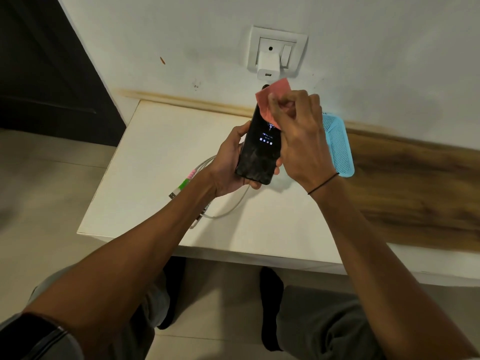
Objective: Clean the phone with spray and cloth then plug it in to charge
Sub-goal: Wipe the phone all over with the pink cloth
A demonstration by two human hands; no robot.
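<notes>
Left hand (228, 167) grips black phone (259, 144) by lower edges, screen lit, held above white table (145, 157). Right hand (298, 131) pinches pink cloth (270, 100) against phone's upper screen. Under left wrist, white charging cable (228, 209) coiled on table, unplugged. Blue perforated basket (337, 146) behind right hand, contents hidden. Beyond, white wall with socket (276, 50) holding white charger (267, 66).

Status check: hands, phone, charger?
Left hand grips phone. Right hand pinches pink cloth on screen. Cable loose on table, adapter in socket.
</notes>
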